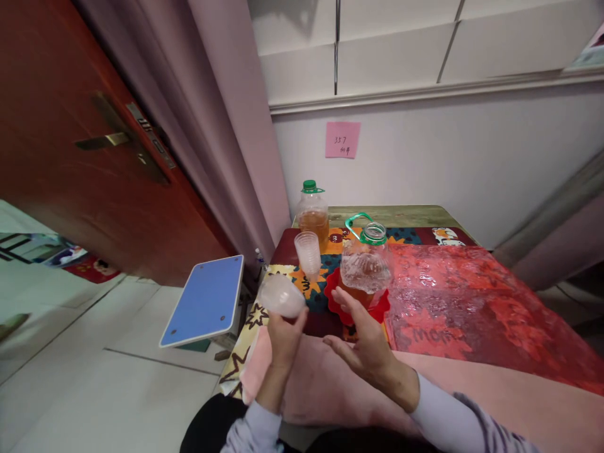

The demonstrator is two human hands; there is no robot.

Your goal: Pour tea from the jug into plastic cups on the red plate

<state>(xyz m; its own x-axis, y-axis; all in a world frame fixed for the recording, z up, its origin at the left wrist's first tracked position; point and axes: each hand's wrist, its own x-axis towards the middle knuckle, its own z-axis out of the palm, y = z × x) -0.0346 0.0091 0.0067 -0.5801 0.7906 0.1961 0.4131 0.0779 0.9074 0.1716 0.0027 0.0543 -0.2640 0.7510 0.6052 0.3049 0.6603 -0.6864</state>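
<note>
My left hand point(284, 336) is closed on a translucent whitish plastic piece point(282, 296), rounded in shape, over the table's left part. My right hand point(361, 340) is open, fingers spread, just in front of a red scalloped tray point(334, 301), and holds nothing. An uncapped clear jug point(365, 267) with a green handle and amber liquid low inside stands in that tray. Left of the jug is a stack of clear plastic cups point(308, 253). Behind the cups stands a green-capped bottle point(312, 214) of amber liquid.
A patterned cloth with a glossy red part point(438, 296) covers the table, and a pink cloth point(340, 384) lies along its front. At the left are a small blue-topped stool point(205, 301) and a brown door point(94, 163). A pink note point(342, 139) is on the wall.
</note>
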